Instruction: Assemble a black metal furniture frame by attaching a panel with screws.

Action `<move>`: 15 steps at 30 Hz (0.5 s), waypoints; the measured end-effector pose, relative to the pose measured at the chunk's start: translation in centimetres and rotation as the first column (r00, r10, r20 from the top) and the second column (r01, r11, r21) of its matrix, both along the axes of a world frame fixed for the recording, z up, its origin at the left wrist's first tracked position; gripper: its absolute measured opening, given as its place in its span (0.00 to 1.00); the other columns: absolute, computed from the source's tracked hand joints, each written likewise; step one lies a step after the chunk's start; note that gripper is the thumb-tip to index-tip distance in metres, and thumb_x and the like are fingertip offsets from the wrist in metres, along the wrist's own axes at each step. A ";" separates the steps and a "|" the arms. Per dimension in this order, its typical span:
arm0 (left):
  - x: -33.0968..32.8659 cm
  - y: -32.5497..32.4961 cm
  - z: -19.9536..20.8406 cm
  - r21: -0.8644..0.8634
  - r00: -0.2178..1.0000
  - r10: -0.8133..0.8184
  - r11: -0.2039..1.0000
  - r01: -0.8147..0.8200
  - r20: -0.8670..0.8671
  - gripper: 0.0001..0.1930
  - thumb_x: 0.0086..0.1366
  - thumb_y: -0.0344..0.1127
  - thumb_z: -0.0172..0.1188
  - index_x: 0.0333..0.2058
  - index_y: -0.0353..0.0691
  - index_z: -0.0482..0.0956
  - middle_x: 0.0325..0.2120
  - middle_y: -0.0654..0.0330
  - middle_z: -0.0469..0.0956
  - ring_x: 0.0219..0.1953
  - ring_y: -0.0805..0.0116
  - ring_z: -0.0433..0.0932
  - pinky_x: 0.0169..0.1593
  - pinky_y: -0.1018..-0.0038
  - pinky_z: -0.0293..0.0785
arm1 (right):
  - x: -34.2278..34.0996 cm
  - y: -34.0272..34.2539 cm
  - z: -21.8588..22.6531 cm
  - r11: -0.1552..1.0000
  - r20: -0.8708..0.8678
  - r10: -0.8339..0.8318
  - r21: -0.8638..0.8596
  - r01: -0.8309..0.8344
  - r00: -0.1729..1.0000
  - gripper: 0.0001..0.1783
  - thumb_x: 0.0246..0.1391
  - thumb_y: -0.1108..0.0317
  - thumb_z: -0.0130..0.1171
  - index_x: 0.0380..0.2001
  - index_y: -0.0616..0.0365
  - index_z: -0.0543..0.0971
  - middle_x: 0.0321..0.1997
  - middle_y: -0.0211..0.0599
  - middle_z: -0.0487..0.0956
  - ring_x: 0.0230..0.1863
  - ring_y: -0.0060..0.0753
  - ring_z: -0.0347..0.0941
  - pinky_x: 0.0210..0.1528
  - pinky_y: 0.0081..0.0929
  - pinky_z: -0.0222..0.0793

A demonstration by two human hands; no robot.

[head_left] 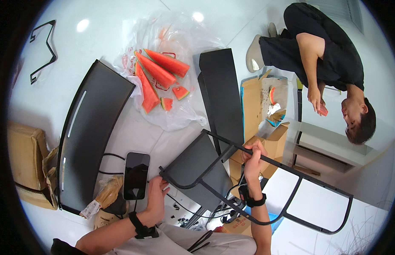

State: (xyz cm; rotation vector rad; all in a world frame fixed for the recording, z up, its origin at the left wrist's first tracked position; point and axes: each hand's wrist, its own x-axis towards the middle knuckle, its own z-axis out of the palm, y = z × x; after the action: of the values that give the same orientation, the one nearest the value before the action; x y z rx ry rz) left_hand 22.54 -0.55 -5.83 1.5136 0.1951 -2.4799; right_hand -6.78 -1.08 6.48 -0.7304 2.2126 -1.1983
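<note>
Your right hand (253,165) grips a black tubular frame (287,168); your left hand (156,194) meets its corner, can't tell if gripping. Open cardboard box (251,111) holds watermelon rind (272,95), crumpled tissue (273,109).

Left hand (156,199) and right hand (254,163) were bare, forearms too. Wide black fabric-like wrist strap (138,223) with dark boxy module on left; matching black right-wrist band (251,196), module attached. Pale greyish-beige cloth trousers (174,238), thin dark cords (199,241) at lap. Black sleeve edge (65,247) showed lower left.
</note>
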 end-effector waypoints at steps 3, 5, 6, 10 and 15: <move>-0.5 -0.3 -0.4 0.072 0.997 -0.044 0.997 0.040 0.065 0.19 0.68 0.53 0.50 0.41 0.43 0.73 0.40 0.62 0.75 0.45 0.68 0.72 0.53 0.68 0.66 | 0.6 -0.4 0.0 1.000 -0.032 0.019 -0.002 -0.019 0.999 0.15 0.65 0.67 0.41 0.24 0.60 0.68 0.21 0.25 0.64 0.16 0.11 0.53 0.17 0.15 0.47; -1.1 -2.1 0.7 0.081 0.994 -0.094 0.993 0.090 0.049 0.19 0.68 0.55 0.50 0.40 0.44 0.73 0.39 0.63 0.75 0.44 0.69 0.72 0.53 0.68 0.66 | 0.7 -0.2 0.0 0.999 -0.004 -0.054 0.003 0.054 0.999 0.15 0.65 0.67 0.42 0.23 0.59 0.68 0.22 0.26 0.64 0.16 0.11 0.52 0.16 0.15 0.47; -1.1 -2.6 1.2 0.098 0.989 -0.141 0.986 0.137 0.040 0.19 0.68 0.56 0.50 0.40 0.44 0.73 0.37 0.63 0.76 0.42 0.69 0.72 0.52 0.68 0.66 | 0.5 -0.1 -0.1 0.999 0.006 -0.032 -0.009 0.032 0.999 0.15 0.66 0.67 0.41 0.23 0.59 0.67 0.22 0.26 0.65 0.15 0.11 0.52 0.16 0.15 0.47; -1.2 -1.9 -1.1 0.122 0.981 -0.188 0.976 0.182 0.038 0.19 0.68 0.56 0.50 0.40 0.44 0.73 0.36 0.63 0.75 0.40 0.69 0.72 0.50 0.68 0.66 | 1.4 -1.0 -0.4 1.000 0.008 -0.016 -0.025 0.016 1.000 0.15 0.64 0.66 0.40 0.22 0.57 0.66 0.14 0.22 0.57 0.13 0.13 0.49 0.15 0.18 0.43; -0.6 -1.1 -1.3 0.092 0.997 -0.066 0.994 0.064 0.025 0.15 0.68 0.49 0.51 0.38 0.43 0.72 0.34 0.62 0.73 0.37 0.69 0.70 0.44 0.69 0.67 | 0.5 0.1 -1.1 0.994 -0.016 -0.108 -0.036 0.107 0.994 0.16 0.67 0.64 0.42 0.23 0.54 0.66 0.23 0.27 0.69 0.14 0.11 0.52 0.15 0.16 0.47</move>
State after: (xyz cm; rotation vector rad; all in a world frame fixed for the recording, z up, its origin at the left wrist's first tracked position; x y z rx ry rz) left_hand 21.93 -1.70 -7.14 1.6152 0.2621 -2.5300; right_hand -6.30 -1.01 5.41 -0.6450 2.2766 -1.2902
